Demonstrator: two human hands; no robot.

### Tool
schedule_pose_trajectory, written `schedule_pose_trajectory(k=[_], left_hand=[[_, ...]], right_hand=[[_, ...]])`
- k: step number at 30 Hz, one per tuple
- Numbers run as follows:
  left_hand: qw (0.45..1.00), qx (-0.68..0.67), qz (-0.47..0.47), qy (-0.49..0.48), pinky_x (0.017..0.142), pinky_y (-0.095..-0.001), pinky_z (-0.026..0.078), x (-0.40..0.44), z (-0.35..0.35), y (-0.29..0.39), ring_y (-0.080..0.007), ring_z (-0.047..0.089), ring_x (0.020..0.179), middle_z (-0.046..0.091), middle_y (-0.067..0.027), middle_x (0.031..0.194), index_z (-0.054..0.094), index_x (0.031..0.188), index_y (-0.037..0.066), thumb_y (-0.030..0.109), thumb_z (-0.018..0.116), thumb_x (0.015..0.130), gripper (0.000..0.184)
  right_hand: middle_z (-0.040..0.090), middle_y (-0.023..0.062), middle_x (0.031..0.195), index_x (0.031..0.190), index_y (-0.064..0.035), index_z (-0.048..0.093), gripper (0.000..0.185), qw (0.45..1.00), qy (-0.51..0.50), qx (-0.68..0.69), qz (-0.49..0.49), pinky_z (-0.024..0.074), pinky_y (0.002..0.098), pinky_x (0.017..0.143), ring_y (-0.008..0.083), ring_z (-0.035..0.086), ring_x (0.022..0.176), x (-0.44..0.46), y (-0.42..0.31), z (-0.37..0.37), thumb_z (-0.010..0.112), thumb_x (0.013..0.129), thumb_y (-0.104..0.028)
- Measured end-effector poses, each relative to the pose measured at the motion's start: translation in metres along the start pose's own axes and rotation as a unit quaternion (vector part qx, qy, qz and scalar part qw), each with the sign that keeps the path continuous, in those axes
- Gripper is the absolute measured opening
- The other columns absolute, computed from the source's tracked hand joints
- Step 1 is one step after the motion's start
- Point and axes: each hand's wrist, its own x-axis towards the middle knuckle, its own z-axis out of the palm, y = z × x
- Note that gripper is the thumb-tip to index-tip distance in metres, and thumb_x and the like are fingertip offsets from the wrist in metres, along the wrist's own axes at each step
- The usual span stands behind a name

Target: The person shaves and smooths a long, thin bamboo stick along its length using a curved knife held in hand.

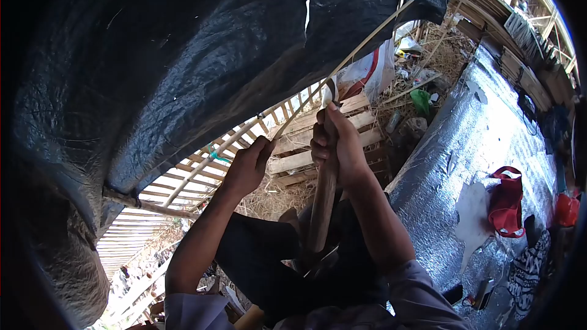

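My left hand (247,165) is closed on the lower end of a thin bamboo strip (370,38), which slants up to the right in front of the dark tarp. My right hand (342,143) wraps around the upper part of a long wooden handle (322,208), its thumb lying near the top. From that end rises a short knife blade (332,90), touching or just beside the strip; I cannot tell which. The handle's lower end comes down between my legs (260,256), near a shiny piece of metal (324,261).
A black tarp (202,67) hangs across the upper left. Behind my hands are wooden slats (299,162) and a bamboo lattice (183,186). At right, a silvery sheet (440,165) bears a red cloth item (506,205) and a patterned cloth (529,269). Litter and straw lie beyond.
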Motion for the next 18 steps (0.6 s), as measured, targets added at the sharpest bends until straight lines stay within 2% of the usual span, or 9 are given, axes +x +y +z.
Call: schedule_pose_trajectory(k=[1,5,7,11,18], left_hand=[[1.0,-0.002,0.002,-0.004,0.063,-0.0464,0.048,-0.004,-0.001,-0.004,-0.0419,0.067,0.081,0.066,-0.0244,0.081,0.056,0.108,0.003,0.018,0.051,0.102,0.017],[0.998,0.003,-0.027,-0.048,0.07,-0.0454,0.05,-0.016,-0.012,-0.016,-0.0422,0.066,0.09,0.067,-0.0251,0.093,0.058,0.114,0.004,0.021,0.052,0.102,0.022],[0.999,-0.006,-0.015,-0.037,0.069,-0.0458,0.05,-0.02,-0.014,-0.017,-0.0428,0.065,0.09,0.067,-0.0245,0.093,0.058,0.113,0.005,0.023,0.053,0.102,0.022],[0.996,0.029,-0.065,-0.058,0.067,-0.047,0.048,-0.028,-0.022,-0.008,-0.0435,0.064,0.085,0.066,-0.024,0.085,0.058,0.108,0.004,0.024,0.052,0.102,0.021],[0.997,0.023,-0.06,-0.049,0.063,-0.048,0.045,-0.032,-0.025,-0.004,-0.0433,0.063,0.076,0.063,-0.0233,0.076,0.057,0.105,0.004,0.027,0.051,0.103,0.023]], right_hand=[[0.042,-0.0006,0.062,0.091,-0.0142,0.047,0.032,1.0,0.002,0.003,-0.012,0.0336,0.028,0.047,0.0118,0.039,0.047,0.001,-0.008,-0.007,0.048,0.1,-0.045],[0.04,-0.0029,0.062,0.087,-0.0154,0.046,0.034,0.999,0.019,0.0,-0.032,0.0328,0.0268,0.046,0.0101,0.038,0.047,0.002,-0.022,-0.027,0.049,0.099,-0.047],[0.039,-0.0036,0.063,0.087,-0.0156,0.046,0.035,1.0,-0.018,0.013,-0.015,0.0324,0.0263,0.046,0.0091,0.038,0.047,0.003,-0.019,-0.032,0.05,0.098,-0.048],[0.039,-0.0045,0.063,0.09,-0.0134,0.047,0.035,0.995,-0.044,0.09,-0.009,0.0322,0.0233,0.045,0.0064,0.036,0.046,0.017,-0.01,-0.034,0.051,0.098,-0.047],[0.039,-0.0046,0.063,0.092,-0.0109,0.048,0.035,0.992,-0.056,0.111,-0.025,0.0327,0.022,0.043,0.0055,0.037,0.046,0.02,-0.009,-0.03,0.051,0.099,-0.045]])
